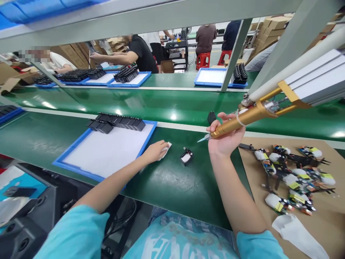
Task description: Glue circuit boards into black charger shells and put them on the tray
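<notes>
My left hand [155, 151] rests on the green bench, its fingers curled over a small white cloth [166, 149]. A little to its right lies a small black housing with a white part inside [186, 157]. My right hand [225, 135] is wrapped round a gold dispensing gun [242, 120] that hangs from a hose and bracket at the upper right; its nozzle tip [201, 139] points left, above the bench and up and to the right of the housing. A single black part [211, 117] stands beyond my right hand.
A blue-rimmed white tray [81, 145] with a row of black housings [118, 121] at its far edge lies to the left. A brown cardboard sheet [250, 176] on the right holds several small circuit assemblies [292, 176] and a white cloth [296, 232]. Other people work at the far bench.
</notes>
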Tool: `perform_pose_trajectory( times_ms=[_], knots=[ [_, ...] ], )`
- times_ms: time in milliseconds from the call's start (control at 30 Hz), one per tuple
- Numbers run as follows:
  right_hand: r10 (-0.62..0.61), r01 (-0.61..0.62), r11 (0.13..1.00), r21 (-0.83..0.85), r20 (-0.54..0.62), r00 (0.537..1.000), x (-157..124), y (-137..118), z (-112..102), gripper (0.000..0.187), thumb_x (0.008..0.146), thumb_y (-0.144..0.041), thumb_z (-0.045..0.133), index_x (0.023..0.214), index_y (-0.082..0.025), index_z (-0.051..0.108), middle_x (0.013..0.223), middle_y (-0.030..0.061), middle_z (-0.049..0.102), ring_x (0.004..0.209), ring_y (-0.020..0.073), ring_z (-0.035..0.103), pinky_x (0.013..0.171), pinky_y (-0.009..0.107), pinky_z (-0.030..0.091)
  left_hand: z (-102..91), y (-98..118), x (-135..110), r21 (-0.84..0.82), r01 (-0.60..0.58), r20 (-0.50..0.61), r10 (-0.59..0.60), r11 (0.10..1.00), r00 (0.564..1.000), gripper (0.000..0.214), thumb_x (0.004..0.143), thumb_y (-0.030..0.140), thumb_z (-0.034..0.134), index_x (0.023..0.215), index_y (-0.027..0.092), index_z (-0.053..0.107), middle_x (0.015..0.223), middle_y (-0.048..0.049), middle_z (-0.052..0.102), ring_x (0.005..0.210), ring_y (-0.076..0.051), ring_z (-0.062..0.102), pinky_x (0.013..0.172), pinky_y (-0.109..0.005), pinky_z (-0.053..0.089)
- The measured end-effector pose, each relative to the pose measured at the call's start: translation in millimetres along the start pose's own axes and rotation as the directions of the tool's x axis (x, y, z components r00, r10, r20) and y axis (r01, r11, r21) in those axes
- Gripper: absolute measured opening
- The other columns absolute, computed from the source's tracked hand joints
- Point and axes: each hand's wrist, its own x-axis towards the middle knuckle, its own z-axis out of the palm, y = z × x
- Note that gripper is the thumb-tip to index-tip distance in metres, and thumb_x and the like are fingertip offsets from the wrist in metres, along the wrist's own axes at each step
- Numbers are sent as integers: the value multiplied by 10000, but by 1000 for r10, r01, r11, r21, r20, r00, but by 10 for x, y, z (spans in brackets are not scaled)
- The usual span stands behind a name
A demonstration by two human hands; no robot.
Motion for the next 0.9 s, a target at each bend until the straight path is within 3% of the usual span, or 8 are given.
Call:
perform_pose_trajectory(
  times_ms=[67, 233, 367, 467, 567, 667, 733, 900],
  knots=[
    [-8, 8, 1000, -6, -5, 1000, 8, 1, -1, 263, 795, -456, 390, 789, -221, 509, 795, -40, 610, 403, 74, 502, 376, 245, 428, 51, -30, 435, 49, 85, -197, -73, 995, 978, 249, 908, 221, 391, 1052, 210, 593, 1034, -93, 575, 990, -219, 545, 816, -309, 436],
    [-24, 23, 1000, -20, -28, 999, 35, -4, -13, 264, 807, -439, 375, 783, -217, 515, 799, -44, 592, 406, 70, 500, 385, 250, 433, -232, -284, 1221, -8, 164, -299, -159, 986, 941, 277, 887, 167, 390, 1051, 170, 614, 1042, -139, 608, 1038, -261, 548, 844, -348, 438],
    [-20, 18, 999, -27, -44, 999, 53, -7, -29, 271, 799, -454, 381, 781, -214, 506, 787, -46, 577, 413, 64, 494, 392, 248, 438, -325, -315, 1052, -71, 124, -314, -140, 990, 939, 282, 865, 204, 462, 1110, 198, 601, 1089, -85, 651, 1012, -221, 595, 874, -313, 448],
    [-5, 4, 1000, -22, -43, 999, 60, -7, -30, 269, 795, -457, 385, 786, -215, 502, 782, -45, 573, 417, 62, 495, 397, 244, 435, -106, -79, 712, -140, -148, -223, 115, 979, 968, 284, 891, 271, 459, 1125, 245, 618, 1143, -41, 659, 1070, -186, 594, 950, -295, 427],
    [11, -12, 1000, -17, -47, 999, 65, -10, -27, 257, 800, -447, 390, 789, -215, 499, 782, -48, 568, 414, 61, 492, 402, 244, 434, 82, 63, 631, -221, -367, -125, 347, 904, 929, 376, 911, 328, 437, 1271, 285, 538, 1353, -24, 538, 1268, -179, 468, 1078, -327, 330],
    [11, -11, 1000, -3, -47, 999, 69, -16, -27, 266, 804, -453, 387, 792, -213, 500, 768, -48, 563, 410, 69, 492, 396, 253, 433, -2, -87, 903, -100, 2, -154, -17, 995, 988, 389, 893, 286, 439, 1256, 204, 552, 1368, -87, 521, 1280, -190, 459, 1066, -327, 337],
    [11, -11, 1000, 2, -45, 999, 72, -21, -31, 266, 805, -455, 393, 792, -212, 500, 762, -49, 564, 409, 69, 490, 396, 251, 434, -162, -265, 1109, -64, 169, -191, -178, 984, 965, 383, 902, 257, 384, 1193, 125, 596, 1263, -171, 590, 1187, -250, 540, 995, -372, 391],
    [10, -10, 1000, -2, -40, 999, 85, -27, -45, 263, 810, -456, 408, 787, -212, 503, 774, -51, 569, 415, 59, 492, 408, 242, 443, -422, -481, 1075, -13, 270, -222, -266, 963, 938, 288, 862, 313, 465, 908, 179, 716, 921, -134, 707, 927, -280, 630, 818, -348, 449]
  ],
)
